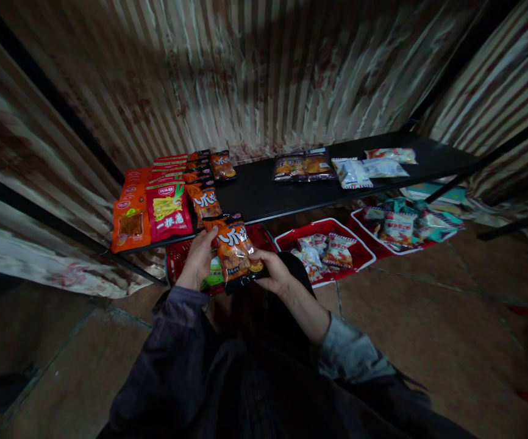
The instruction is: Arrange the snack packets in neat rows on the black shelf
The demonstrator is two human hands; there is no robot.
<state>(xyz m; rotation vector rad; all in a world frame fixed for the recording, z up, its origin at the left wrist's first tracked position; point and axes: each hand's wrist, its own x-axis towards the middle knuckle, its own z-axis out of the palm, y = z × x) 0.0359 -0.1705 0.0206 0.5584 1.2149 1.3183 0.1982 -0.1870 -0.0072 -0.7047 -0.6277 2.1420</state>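
Between my two hands is an orange snack bag (235, 249) with dark ends, held in front of the shelf's front edge. My left hand (198, 259) grips its upper left side, and my right hand (273, 271) pinches its lower right side. Just beyond it, matching orange bags (203, 201) stand in a row on the black shelf (255, 198). To their left are red-pink snack bags (170, 210) in a row, then orange-red bags (130, 222) at the shelf's left end. Partly hidden behind my left hand, a green packet (214, 272) shows below the held bag.
Farther right on the shelf lie brown snack bags (303, 166) and white packets (353, 172). Below, on the tiled floor, a red basket (362, 263) holds white-and-red packets, and another red basket (410, 250) holds teal and white ones. Striped curtain (255, 79) hangs behind.
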